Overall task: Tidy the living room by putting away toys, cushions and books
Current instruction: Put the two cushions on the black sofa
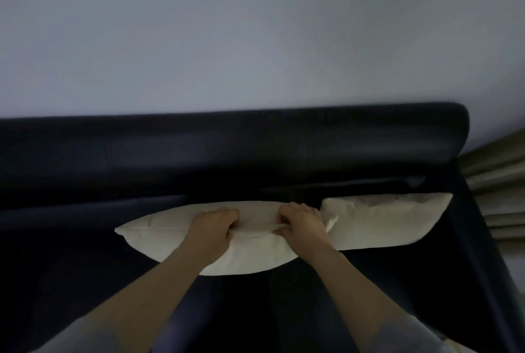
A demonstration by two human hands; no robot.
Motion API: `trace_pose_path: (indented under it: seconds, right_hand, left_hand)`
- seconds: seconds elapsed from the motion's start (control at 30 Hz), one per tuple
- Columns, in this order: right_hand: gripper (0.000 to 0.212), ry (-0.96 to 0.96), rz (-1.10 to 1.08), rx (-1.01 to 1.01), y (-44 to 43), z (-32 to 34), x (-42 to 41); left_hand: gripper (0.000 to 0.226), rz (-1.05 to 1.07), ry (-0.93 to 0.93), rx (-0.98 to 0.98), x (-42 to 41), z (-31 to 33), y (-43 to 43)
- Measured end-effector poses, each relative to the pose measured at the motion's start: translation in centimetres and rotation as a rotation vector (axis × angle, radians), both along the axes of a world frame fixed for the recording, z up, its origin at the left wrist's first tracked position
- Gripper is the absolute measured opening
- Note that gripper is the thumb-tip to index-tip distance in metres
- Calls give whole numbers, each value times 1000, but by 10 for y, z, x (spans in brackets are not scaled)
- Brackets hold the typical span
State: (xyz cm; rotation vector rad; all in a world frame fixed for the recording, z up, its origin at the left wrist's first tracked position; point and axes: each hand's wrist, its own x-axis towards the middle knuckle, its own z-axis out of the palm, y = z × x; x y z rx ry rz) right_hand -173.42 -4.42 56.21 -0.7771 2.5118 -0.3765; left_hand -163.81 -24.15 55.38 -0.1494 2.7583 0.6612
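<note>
Arms outstretched, left grip [213, 228] and right grip [301, 224] side by side, both tight on the cushion [159, 234].

hands: left hand [211, 227] and right hand [302, 223] both bare | forearms [159, 281]: bare up to roughly the elbow | sleeves: left sleeve [85, 335] and right sleeve [417, 332] light grey, loose-ish, pretty blurry tbh

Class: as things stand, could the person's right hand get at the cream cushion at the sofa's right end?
Probably yes: the right-end cushion lies just beside the right hand, with nothing between them. But that hand now grips the nearer cushion and would have to let go first.
</note>
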Motion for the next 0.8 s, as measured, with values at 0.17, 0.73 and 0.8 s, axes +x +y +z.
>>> trace_pose_path:
  seconds: [0.17, 0.73, 0.8]
  right_hand:
    - [13, 7, -6, 21, -6, -10, -14]
    - [11, -165, -45, -60, 5, -7, -1]
    - [14, -93, -40, -33, 1, -9, -2]
  left_hand:
    - [13, 31, -31, -47, -18, -12, 2]
    - [4, 75, -23, -4, 3, -7, 3]
    - [6, 120, 3, -20, -1, -10, 3]
